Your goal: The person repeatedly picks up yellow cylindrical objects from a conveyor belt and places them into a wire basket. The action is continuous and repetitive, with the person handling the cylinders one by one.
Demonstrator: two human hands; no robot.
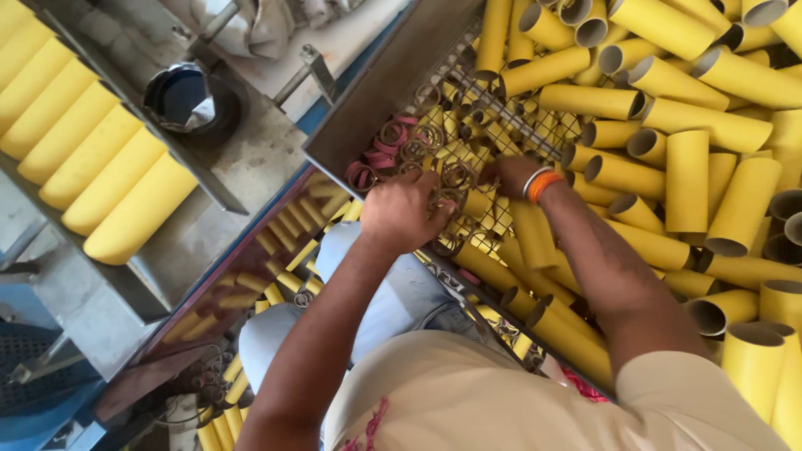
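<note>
My left hand [405,210] is curled over a clump of thin brown cardboard rings [443,200] on a wire mesh tray [501,108]. Pink and brown rings [384,146] lie heaped just beyond it in the tray's corner. My right hand [511,174], with an orange band on the wrist, reaches into short yellow tube offcuts [468,117] on the mesh. Its fingers are buried among the pieces, so its grip is hidden. Long yellow cardboard tubes [685,179] are piled right beside and under my right forearm.
A metal wall [380,83] bounds the tray on the left. A rack of large yellow tubes [92,159] runs along the far left, near a dark round container [180,96]. Short yellow pieces [280,267] litter the floor by my knees.
</note>
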